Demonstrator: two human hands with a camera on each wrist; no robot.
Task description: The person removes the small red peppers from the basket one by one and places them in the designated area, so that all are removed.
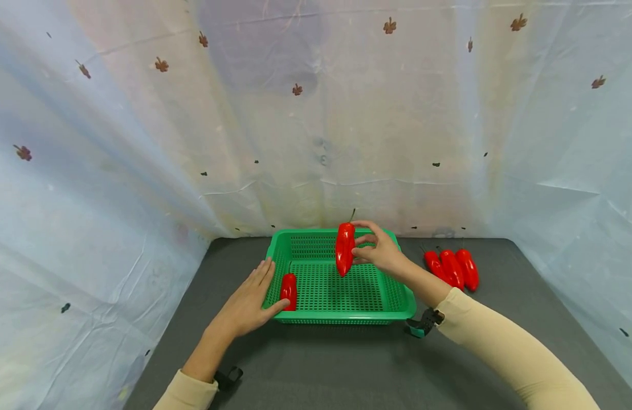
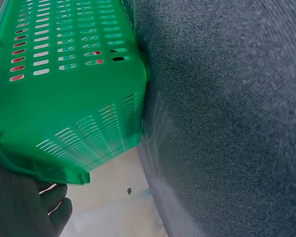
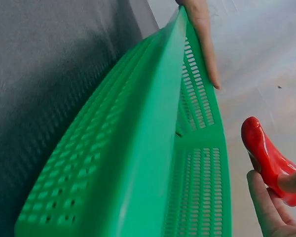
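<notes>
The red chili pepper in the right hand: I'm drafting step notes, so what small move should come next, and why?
Probably lower the held red chili pepper into the green basket: the right hand holds it over the basket's open top, the left hand touches the basket's left side, and another pepper already lies inside.

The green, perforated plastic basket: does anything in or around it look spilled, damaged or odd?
Nothing stands out. The green basket sits upright on the dark grey table, looking intact; one glossy red pepper lies inside, three more peppers lie together at right, and the right hand holds a fifth pepper over the basket.
</notes>
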